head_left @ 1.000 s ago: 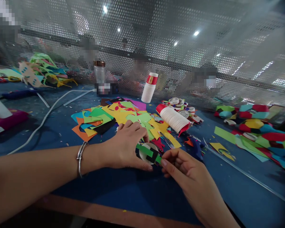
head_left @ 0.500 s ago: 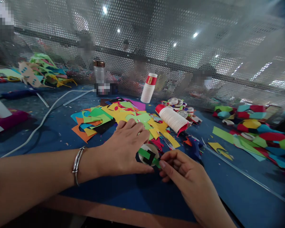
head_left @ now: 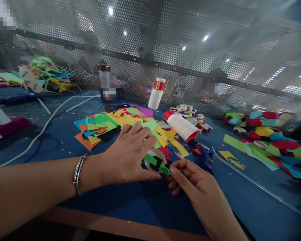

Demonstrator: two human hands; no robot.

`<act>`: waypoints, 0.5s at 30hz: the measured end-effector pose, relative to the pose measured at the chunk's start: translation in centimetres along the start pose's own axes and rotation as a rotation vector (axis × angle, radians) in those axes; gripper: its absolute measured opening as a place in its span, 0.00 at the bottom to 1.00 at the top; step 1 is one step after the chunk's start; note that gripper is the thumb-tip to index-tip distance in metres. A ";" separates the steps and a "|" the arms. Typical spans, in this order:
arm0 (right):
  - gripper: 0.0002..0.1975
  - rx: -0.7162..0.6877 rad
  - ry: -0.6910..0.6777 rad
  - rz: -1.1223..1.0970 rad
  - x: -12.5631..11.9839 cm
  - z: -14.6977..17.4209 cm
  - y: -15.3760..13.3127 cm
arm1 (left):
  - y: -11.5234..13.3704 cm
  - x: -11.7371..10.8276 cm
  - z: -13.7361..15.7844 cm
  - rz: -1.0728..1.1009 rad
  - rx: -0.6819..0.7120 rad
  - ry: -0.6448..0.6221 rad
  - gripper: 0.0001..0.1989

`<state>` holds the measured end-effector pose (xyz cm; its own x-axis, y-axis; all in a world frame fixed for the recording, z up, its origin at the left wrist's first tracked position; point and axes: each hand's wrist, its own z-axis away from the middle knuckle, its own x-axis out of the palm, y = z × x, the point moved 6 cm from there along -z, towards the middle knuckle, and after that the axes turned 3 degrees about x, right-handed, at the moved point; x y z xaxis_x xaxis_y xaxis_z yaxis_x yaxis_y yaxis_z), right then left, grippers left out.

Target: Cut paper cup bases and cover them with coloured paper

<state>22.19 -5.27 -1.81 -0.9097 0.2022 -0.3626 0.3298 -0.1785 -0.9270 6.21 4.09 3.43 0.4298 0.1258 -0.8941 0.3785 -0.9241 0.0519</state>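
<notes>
My left hand curls around the edge of a round whitish piece, with the thumb along its near side. A black paper piece and a green paper strip lie across its face. My right hand pinches the end of that green strip between thumb and forefinger, close to the piece's right side. How deep the round piece is, I cannot tell, as my left fingers hide its far side.
Behind my hands lies a heap of coloured paper scraps. One stack of paper cups stands upright, and another cup stack lies tipped over. A blue glue gun, a clear glue stick and a white cable are nearby.
The round piece and my left hand have shifted slightly up and left. More of the green strip shows between the piece and my right fingertips.
</notes>
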 end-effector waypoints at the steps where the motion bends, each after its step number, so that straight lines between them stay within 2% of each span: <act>1: 0.14 0.002 -0.008 -0.004 0.0 0.0 0.0 | 0.1 -0.1 0.0 -0.012 0.007 0.002 0.35; 15: 0.16 0.028 -0.058 -0.099 0.4 -0.4 0.2 | 0.3 -0.4 0.1 -0.030 0.026 0.001 0.34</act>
<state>21.99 -4.88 -2.17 -0.9509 0.1639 -0.2627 0.2314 -0.1875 -0.9546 6.10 3.72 3.73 0.4192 0.1538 -0.8948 0.3699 -0.9290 0.0137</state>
